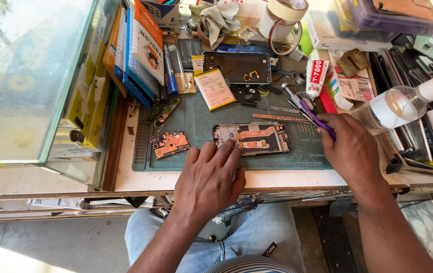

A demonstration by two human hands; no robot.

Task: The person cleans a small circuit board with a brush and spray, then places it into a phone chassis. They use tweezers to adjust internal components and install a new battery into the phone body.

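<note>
Opened phone: lies flat on green work mat, centre; long axis runs left–right.
Left hand: fingers spread, tips pressing phone's near-left edge; nearer hand.
Right hand: closed round purple-handled tool, just right of phone's right end.
Loose circuit board: left of phone, apart.

1. The left hand covers the near edge of the opened phone, hiding that edge.
2. The right hand hides the lower end of the purple tool, so the grip cannot be seen.
3. The spray bottle is cut off by the right edge.
4. The tape roll is cut off at the top.
</note>
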